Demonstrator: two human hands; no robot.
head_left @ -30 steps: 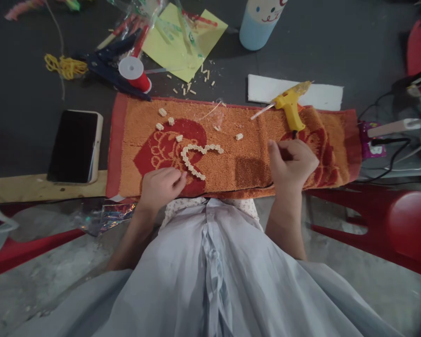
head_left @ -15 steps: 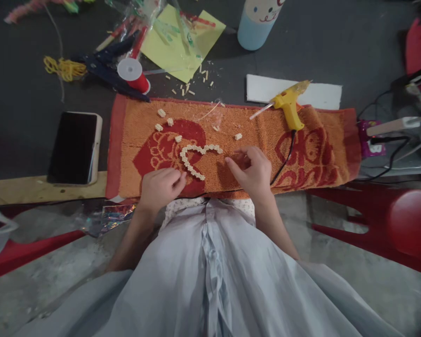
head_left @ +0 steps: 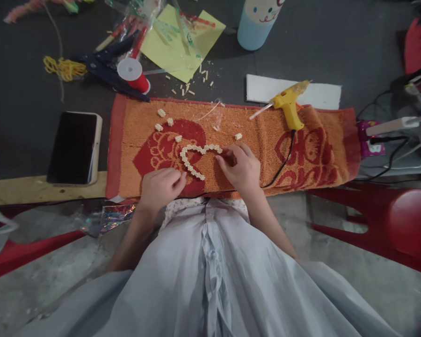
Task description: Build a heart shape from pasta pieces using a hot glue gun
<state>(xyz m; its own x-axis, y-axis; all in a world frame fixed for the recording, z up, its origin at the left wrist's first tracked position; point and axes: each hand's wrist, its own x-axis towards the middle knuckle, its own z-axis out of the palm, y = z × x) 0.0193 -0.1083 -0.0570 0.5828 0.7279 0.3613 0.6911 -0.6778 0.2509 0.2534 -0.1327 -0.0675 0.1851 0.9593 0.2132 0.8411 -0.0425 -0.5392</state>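
A partial heart outline (head_left: 188, 163) made of small pale wooden pieces lies on the orange and red towel (head_left: 133, 159), with a gap along its lower right side. My right hand (head_left: 241, 168) is at the outline's right end, its fingertips by the last pieces and thumb held apart from the index finger; I see nothing in its grip. Left of the outline, my left hand (head_left: 161, 188) rests on the towel, fingers curled and thumb against them. Whatever it may hold is hidden. One small pale block (head_left: 238, 136) sits just above my right hand.
A yellow glue gun (head_left: 289, 105) lies across a white board (head_left: 323, 96), its cord trailing over the towel. Several pale blocks (head_left: 161, 113) lie upper left. Further out are a phone (head_left: 72, 147), a red thread spool (head_left: 138, 83), yellow paper (head_left: 168, 56) and a blue bottle (head_left: 254, 30).
My right hand has moved left, bringing its fingertips up to the right end of the heart outline. My left hand and the outline look unmoved.
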